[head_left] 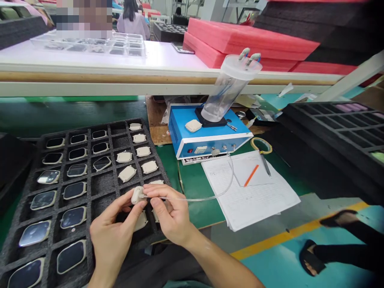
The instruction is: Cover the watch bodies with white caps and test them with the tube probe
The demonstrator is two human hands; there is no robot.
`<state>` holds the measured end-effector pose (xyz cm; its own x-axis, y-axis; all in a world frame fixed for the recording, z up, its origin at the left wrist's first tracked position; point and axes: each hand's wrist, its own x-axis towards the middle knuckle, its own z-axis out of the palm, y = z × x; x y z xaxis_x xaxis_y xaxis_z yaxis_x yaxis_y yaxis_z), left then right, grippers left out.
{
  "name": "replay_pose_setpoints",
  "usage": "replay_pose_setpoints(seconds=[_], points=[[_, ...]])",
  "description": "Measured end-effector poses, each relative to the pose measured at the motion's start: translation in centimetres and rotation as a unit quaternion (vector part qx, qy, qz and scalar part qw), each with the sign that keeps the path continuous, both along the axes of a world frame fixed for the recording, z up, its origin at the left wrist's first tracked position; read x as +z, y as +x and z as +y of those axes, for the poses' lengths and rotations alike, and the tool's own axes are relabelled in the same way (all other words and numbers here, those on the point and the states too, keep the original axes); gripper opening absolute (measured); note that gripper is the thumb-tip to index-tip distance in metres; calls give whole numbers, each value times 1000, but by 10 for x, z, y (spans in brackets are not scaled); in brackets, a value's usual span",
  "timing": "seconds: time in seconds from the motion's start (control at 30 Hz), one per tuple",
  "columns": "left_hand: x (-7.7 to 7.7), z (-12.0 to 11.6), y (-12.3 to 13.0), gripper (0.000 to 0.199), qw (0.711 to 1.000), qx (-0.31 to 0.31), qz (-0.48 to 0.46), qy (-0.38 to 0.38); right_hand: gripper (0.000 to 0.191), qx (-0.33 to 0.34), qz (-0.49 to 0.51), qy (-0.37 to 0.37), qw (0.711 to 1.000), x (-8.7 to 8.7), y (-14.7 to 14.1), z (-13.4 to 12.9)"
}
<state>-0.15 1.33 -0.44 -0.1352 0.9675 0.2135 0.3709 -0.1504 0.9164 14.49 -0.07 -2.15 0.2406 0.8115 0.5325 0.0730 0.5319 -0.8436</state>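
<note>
My left hand [115, 232] pinches a small cream watch case [137, 195] above the foam tray. Close on its right, my right hand [172, 216] holds the end of a clear thin tube [207, 199] against the case. The tube curves back to the front of a blue machine [210, 136]. Below both hands lies a black foam tray [103, 188], with dark-screened watch faces [73, 190] on its left side and cream cases [127, 173] on its right. Another cream case [193, 125] rests on top of the machine.
A clear cylinder [223, 96] stands tilted on the machine. Papers [255, 200] with a pen [265, 165] and an orange strip lie to the right, near a tape roll [261, 145]. Black trays [345, 124] are at the right, and a shelf [168, 86] crosses behind. A person's feet show lower right.
</note>
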Motion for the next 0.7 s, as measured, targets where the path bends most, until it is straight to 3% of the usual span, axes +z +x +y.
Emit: replay_pose_setpoints(seconds=[0.7], points=[[2,-1,2,29,1000,-3,-12,9,20,31,32,-26,999,-6,-1,-5]])
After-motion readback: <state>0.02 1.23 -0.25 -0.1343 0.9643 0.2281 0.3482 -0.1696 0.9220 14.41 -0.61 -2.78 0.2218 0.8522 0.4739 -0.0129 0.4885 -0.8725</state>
